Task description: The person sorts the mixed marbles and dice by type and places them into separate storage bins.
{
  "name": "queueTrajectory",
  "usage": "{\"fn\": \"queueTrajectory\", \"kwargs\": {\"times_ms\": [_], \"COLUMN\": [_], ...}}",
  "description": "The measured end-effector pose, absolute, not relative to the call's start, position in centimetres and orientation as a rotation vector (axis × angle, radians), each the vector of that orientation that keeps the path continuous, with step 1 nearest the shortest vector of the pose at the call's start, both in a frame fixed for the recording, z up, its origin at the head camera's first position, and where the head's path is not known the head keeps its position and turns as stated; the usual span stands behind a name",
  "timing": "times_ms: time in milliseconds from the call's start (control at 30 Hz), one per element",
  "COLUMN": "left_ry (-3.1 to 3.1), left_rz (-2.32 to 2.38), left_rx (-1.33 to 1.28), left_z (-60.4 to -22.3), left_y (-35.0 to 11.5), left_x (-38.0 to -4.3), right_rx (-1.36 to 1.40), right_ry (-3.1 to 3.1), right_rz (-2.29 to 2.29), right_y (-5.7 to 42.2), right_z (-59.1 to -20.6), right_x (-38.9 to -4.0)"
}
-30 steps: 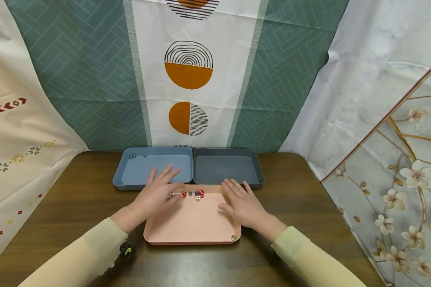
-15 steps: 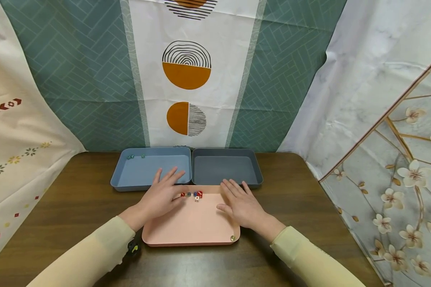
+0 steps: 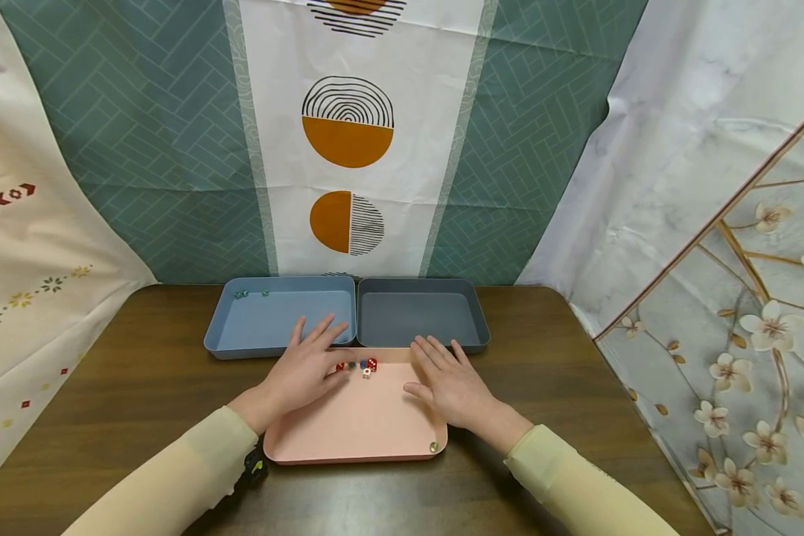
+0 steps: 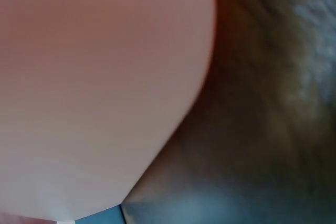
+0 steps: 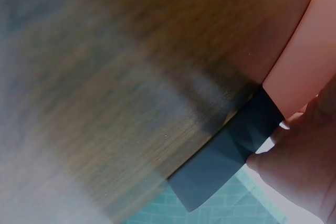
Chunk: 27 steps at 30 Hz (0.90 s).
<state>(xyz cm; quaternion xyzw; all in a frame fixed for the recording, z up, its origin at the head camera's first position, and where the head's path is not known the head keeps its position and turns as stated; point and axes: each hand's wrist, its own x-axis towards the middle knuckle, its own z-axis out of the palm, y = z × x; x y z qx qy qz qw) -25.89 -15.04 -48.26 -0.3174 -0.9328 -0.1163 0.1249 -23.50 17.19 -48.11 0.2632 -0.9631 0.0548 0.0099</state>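
Observation:
My left hand reaches over the back left part of a pink tray, fingers spread and thumb pointing right. Close to its thumb lie a small red die and a small dark piece. A bigger red die, a white die and a blue piece sit just right of them. My right hand lies over the tray's right side with straight fingers. In the right wrist view, part of the right hand shows beside the tray.
Behind the pink tray stand a light blue tray with several small green pieces and a dark grey tray. One greenish bead lies in the pink tray's front right corner. All trays stand on a brown wooden table.
My left hand has moved slightly right over the pink tray, and a small white piece by its fingers is now hidden. The right hand stays almost still.

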Motion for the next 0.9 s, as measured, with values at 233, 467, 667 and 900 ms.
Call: {"fn": "queueTrajectory", "kwargs": {"times_ms": [233, 467, 667, 900], "left_ry": [-2.722, -2.716, -2.716, -2.703], "left_rz": [-0.314, -0.377, -0.385, -0.354], "left_rx": [-0.908, -0.913, -0.929, -0.927], "left_z": [-48.8, -48.9, -49.1, -49.4], "left_y": [-15.3, -15.5, -15.5, -15.6], "left_x": [-25.9, -25.9, -26.0, -26.0], "right_rx": [0.818, 0.839, 0.837, 0.806], "right_ry": [-3.009, -2.986, -2.981, -3.019], "right_rz": [0.165, 0.19, 0.194, 0.128], "right_y": [17.1, 17.1, 17.1, 16.9], "right_z": [-48.0, -48.1, -48.2, -47.9], "right_x": [-23.5, -23.4, -23.4, -23.3]}}
